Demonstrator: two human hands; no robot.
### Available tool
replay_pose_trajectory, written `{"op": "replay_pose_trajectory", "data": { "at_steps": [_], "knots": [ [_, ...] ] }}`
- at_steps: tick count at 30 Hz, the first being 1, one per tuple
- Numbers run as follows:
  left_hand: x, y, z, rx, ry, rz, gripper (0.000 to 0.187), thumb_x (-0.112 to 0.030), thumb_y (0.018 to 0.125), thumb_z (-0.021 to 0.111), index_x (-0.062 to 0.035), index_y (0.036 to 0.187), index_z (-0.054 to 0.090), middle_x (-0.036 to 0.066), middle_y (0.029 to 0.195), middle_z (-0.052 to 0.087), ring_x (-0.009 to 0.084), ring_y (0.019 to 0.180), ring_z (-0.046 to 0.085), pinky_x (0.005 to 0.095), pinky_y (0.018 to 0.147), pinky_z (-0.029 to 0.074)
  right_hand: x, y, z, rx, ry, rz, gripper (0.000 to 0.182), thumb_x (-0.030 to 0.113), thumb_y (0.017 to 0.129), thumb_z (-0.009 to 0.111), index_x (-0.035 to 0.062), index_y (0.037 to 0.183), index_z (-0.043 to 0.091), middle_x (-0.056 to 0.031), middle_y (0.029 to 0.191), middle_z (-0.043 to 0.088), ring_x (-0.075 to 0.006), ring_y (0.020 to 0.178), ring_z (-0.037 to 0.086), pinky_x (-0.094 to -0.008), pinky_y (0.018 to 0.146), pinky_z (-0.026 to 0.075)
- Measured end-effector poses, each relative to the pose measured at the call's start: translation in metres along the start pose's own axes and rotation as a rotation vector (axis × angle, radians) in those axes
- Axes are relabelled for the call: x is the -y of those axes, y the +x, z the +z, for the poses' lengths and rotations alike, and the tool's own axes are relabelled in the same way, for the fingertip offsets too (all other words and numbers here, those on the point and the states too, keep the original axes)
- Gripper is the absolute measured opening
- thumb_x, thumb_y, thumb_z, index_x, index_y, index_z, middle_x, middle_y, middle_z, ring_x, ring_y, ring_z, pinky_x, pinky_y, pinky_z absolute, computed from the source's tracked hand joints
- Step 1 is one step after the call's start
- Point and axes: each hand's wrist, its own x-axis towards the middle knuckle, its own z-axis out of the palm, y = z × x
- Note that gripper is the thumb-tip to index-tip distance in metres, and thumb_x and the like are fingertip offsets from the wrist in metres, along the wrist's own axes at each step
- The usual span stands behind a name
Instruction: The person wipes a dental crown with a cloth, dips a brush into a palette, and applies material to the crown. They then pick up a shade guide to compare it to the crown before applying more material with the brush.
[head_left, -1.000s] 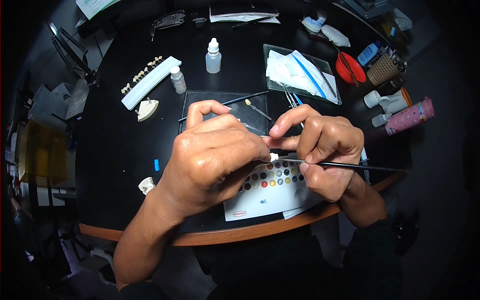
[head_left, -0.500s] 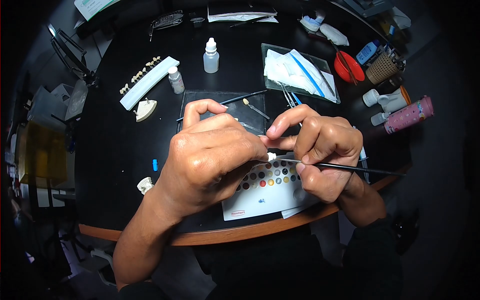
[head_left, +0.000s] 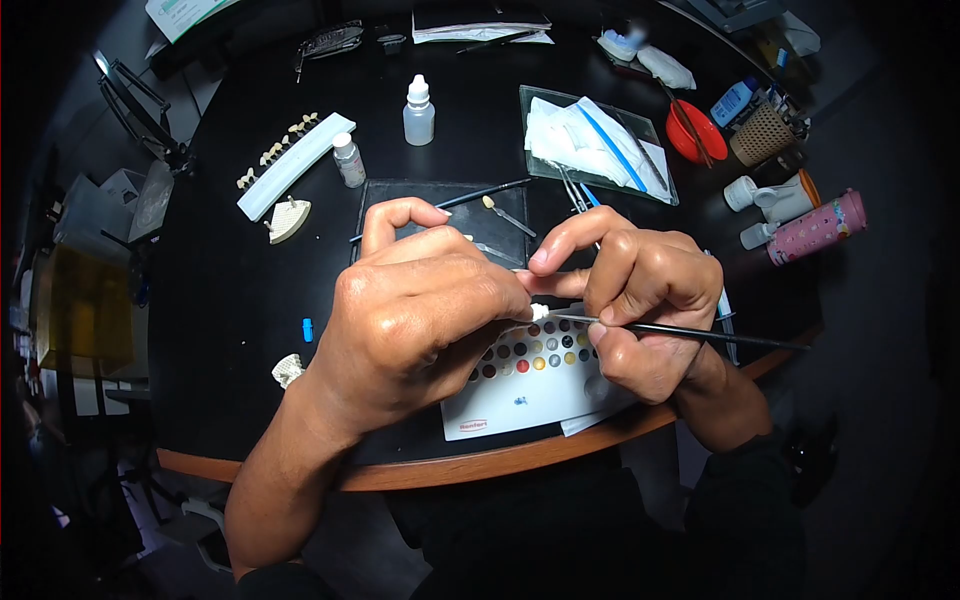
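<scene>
My left hand (head_left: 425,300) is closed, its fingertips pinching a small white dental crown (head_left: 540,312); the grip itself is hidden behind the hand. In my right hand (head_left: 655,315) a thin brush (head_left: 705,335) with a black handle is held between thumb and fingers. Its fine tip points left, right at the crown. My right index finger reaches over toward the left fingertips. Below the hands lies a white palette (head_left: 490,408) with rows of round coloured spots, partly covered by my left hand.
Behind the hands, a dark tile (head_left: 400,190) carries a tooth-shaped shade tab (head_left: 505,212) and another brush. Dropper bottle (head_left: 419,115), small vial (head_left: 348,162), shade guide (head_left: 295,165) and stone model piece (head_left: 289,222) stand farther back. Right lie a glass plate with tissues (head_left: 570,140) and red bowl (head_left: 688,128).
The whole view has shifted very slightly. Both hands, the crown and the brush keep nearly the same position, with the brush tip still at the crown.
</scene>
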Motion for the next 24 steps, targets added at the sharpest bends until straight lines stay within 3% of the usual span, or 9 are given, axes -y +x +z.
{"op": "replay_pose_trajectory", "data": {
  "at_steps": [9,12,15,18,24],
  "knots": [
    [0.0011,-0.0005,0.0004,0.001,0.01,0.008,0.019,-0.003,0.072,0.088,-0.0139,0.082,0.076,-0.006,0.08,0.076,0.0114,0.076,0.072,0.0375,0.093,0.044,0.0009,0.0009,0.0001,0.007,-0.02,-0.003,0.014,-0.01,0.06,0.056,0.0025,0.062,0.051,-0.008,0.066,0.061,-0.0355,0.101,0.074,-0.0451,0.087,0.067],
    [0.0009,-0.0004,0.0,0.002,0.008,0.01,0.019,-0.003,0.072,0.088,-0.0138,0.082,0.076,-0.006,0.08,0.076,0.0113,0.075,0.072,0.0374,0.092,0.044,-0.0011,0.0014,-0.0045,0.079,-0.036,-0.036,0.011,-0.005,0.069,0.061,0.0016,0.068,0.052,-0.0106,0.069,0.06,-0.0361,0.103,0.069,-0.0551,0.085,0.068],
    [0.0008,-0.0007,0.0006,-0.003,0.004,0.01,0.019,-0.003,0.072,0.088,-0.0139,0.082,0.076,-0.006,0.08,0.076,0.0113,0.075,0.072,0.0375,0.092,0.044,-0.0002,0.0005,-0.006,0.09,-0.032,-0.019,0.011,-0.005,0.07,0.061,0.0015,0.068,0.051,-0.0108,0.069,0.06,-0.0363,0.103,0.069,-0.0553,0.085,0.068],
    [0.0007,-0.0009,0.0009,-0.007,0.005,0.008,0.019,-0.002,0.072,0.087,-0.0139,0.082,0.076,-0.006,0.079,0.076,0.0113,0.075,0.072,0.0377,0.092,0.044,-0.0003,0.0006,0.0007,-0.008,-0.02,-0.004,0.012,-0.009,0.06,0.057,0.0024,0.062,0.052,-0.0086,0.067,0.062,-0.0353,0.1,0.074,-0.0444,0.086,0.067],
    [0.0003,-0.0001,0.0006,-0.01,0.004,0.007,0.02,0.0,0.072,0.086,-0.0137,0.082,0.076,-0.006,0.079,0.076,0.0114,0.076,0.072,0.038,0.092,0.044,-0.0003,-0.0005,0.0007,-0.018,-0.008,0.006,0.011,-0.008,0.061,0.057,0.0019,0.062,0.052,-0.0092,0.067,0.062,-0.0353,0.099,0.074,-0.0449,0.085,0.067]
  ]
}}
